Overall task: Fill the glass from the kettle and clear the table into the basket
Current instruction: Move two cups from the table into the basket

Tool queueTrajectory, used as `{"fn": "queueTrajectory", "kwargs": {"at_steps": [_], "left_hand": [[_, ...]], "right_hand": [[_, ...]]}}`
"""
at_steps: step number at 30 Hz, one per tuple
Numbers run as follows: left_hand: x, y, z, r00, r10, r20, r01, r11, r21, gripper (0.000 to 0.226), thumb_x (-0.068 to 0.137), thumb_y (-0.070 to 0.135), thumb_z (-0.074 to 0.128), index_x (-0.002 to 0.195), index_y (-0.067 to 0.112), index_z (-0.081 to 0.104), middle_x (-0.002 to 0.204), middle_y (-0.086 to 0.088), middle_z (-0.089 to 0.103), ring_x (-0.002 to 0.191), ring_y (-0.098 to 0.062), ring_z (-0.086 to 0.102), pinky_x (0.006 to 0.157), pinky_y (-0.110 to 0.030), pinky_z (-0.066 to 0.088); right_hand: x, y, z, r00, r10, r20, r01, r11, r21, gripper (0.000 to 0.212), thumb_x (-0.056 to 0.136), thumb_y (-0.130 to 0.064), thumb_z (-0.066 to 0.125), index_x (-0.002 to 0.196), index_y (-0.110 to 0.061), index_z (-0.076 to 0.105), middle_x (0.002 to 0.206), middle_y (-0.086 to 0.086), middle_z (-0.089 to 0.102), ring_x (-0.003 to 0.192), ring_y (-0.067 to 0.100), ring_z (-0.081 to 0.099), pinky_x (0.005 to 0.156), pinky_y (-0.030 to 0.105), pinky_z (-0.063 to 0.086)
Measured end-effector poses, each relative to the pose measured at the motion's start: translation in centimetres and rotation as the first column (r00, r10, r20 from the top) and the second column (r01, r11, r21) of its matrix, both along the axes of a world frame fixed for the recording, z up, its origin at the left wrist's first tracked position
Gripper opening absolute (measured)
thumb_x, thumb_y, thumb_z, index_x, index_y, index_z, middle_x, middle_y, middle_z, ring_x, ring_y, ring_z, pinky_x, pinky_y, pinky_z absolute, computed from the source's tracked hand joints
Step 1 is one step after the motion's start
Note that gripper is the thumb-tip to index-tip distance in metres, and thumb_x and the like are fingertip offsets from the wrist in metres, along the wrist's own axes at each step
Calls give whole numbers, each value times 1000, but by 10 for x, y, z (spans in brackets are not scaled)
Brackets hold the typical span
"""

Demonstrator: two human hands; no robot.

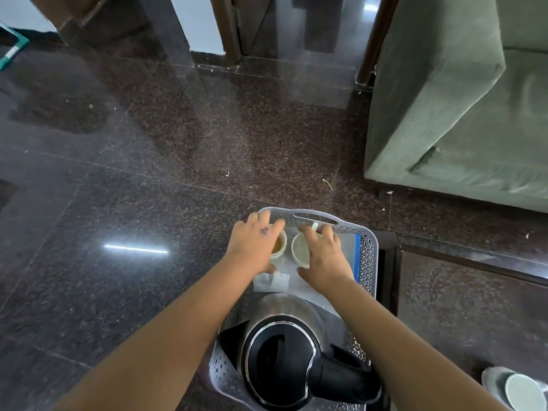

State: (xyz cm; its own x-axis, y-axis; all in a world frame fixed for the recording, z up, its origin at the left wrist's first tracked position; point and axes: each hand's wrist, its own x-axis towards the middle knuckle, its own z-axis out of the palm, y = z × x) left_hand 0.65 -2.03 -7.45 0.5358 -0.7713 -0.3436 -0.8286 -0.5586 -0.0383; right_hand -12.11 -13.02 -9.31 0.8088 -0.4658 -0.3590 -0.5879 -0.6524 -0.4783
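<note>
A white perforated basket [367, 250] rests on a small dark table [392, 262]. In its near end stands a steel kettle [281, 360] with a black lid and handle. At the far end two small white cups sit side by side. The left cup [279, 246] holds brown tea, and the right cup [299, 247] looks pale inside. My left hand [255, 244] reaches over the tea cup from above, thumb and fingers around it. My right hand [324, 259] grips the right cup the same way. White sachets [277, 281] lie between the cups and the kettle.
A green sofa [444, 114] stands at the right, close behind the table. Another white cup on a saucer [522, 393] sits at the bottom right. Dark polished floor surrounds the table, and a doorway [296, 31] is straight ahead.
</note>
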Motion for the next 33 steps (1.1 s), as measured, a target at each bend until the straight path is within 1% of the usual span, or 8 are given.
{"fn": "queueTrajectory", "kwargs": {"at_steps": [3, 9, 17, 21, 25, 28, 30, 33], "left_hand": [[2, 8, 0, 993, -82, 84, 89, 992, -94, 62, 78, 13, 67, 133, 29, 43, 127, 0, 48, 117, -25, 42, 98, -44, 35], [6, 13, -1, 995, 1, 100, 12, 991, -135, 59, 62, 44, 78, 114, 29, 55, 117, 6, 55, 113, -24, 42, 97, -48, 28], [4, 17, -2, 995, -37, 90, 45, 995, -92, 62, 64, 38, 80, 119, 33, 53, 115, 9, 56, 112, -24, 42, 97, -49, 28], [0, 16, 3, 998, -30, 56, 30, 1000, -4, 91, 64, 45, 81, 140, 32, 34, 134, 2, 47, 122, -25, 38, 102, -49, 28], [-1, 11, 39, 985, 154, -79, -145, 984, 105, 122, 60, 55, 82, 151, 33, 4, 149, -6, 31, 133, -31, 30, 106, -54, 27], [-10, -2, 92, 958, 269, -97, -258, 960, 107, 95, 71, 57, 74, 148, 33, 25, 151, -7, 28, 136, -36, 26, 109, -60, 26], [-31, -18, 133, 929, 308, -206, -330, 941, -82, 67, 79, 49, 70, 139, 31, 45, 146, -7, 38, 134, -37, 31, 107, -58, 31], [-90, -44, 186, 964, 130, -230, -216, 890, -401, 22, 81, 35, 72, 103, 32, 69, 131, 5, 55, 123, -29, 44, 101, -51, 39]], "right_hand": [[2, -1, 1, 1000, -3, 1, 3, 999, 38, 79, 76, 0, 68, 142, -29, 34, 130, 11, 35, 116, 34, 44, 90, 43, 50], [5, 3, -1, 997, -20, 81, 15, 998, 54, 76, 74, -2, 68, 138, -28, 36, 122, 10, 42, 108, 33, 50, 85, 41, 48], [1, 1, -9, 996, 9, 90, -13, 999, 41, 78, 78, -13, 75, 141, -31, 32, 130, 10, 39, 117, 31, 48, 92, 43, 51], [-4, -4, -3, 997, 22, 70, -31, 992, 125, 91, 77, -24, 80, 149, -35, 25, 141, 11, 31, 129, 31, 39, 105, 44, 43], [-28, -13, 13, 979, -110, 173, 70, 973, 221, 90, 79, -32, 78, 151, -31, 24, 144, 11, 29, 128, 29, 42, 107, 37, 39], [-68, -29, 33, 859, -369, 355, 289, 922, 260, 74, 80, -30, 75, 143, -27, 37, 133, 4, 45, 109, 14, 55, 91, 20, 41], [-104, -43, 49, 710, -542, 449, 463, 840, 282, 58, 79, -30, 75, 130, -27, 47, 115, -2, 55, 97, 7, 57, 82, 15, 42], [-167, -66, 64, 534, -725, 435, 642, 683, 350, 38, 78, -34, 74, 109, -36, 52, 89, -8, 60, 82, 7, 60, 71, 15, 46]]}}
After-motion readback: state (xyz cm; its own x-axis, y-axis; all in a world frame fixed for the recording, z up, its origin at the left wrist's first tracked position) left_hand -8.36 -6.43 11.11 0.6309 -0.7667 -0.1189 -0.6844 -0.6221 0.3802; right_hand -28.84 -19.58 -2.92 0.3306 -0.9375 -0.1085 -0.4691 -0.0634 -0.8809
